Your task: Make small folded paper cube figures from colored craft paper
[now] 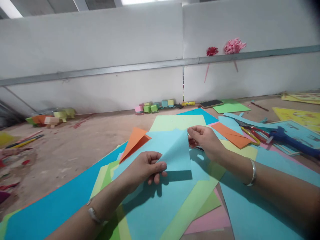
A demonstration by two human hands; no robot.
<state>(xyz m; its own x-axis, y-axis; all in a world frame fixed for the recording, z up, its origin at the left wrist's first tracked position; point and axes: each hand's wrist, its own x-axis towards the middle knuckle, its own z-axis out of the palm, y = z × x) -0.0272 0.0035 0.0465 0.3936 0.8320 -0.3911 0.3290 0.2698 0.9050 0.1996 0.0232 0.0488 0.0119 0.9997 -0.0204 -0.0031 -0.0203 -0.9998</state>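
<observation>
A light blue sheet of paper (pixel 178 153) is held up between both hands, with one part bent over along a slanting line. My left hand (pixel 150 166) pinches its lower left corner between thumb and fingers. At the upper right corner, the fingertips of my right hand (pixel 202 138) are closed on the paper. Below it lie more light blue sheets (pixel 160 210), and the held paper casts a shadow on them. A folded orange paper (pixel 135 141) stands just beyond my left hand. Another orange piece (pixel 232 135) lies to the right of my right hand.
Scissors (pixel 255 133) and a blue-handled tool (pixel 295 140) lie at the right. A dark phone (pixel 211 104) and small paper cubes (pixel 155 107) sit near the white wall (pixel 100 43). Pencils (pixel 25 142) and paper scraps are at the left. Layered coloured sheets (pixel 62 196) cover the front.
</observation>
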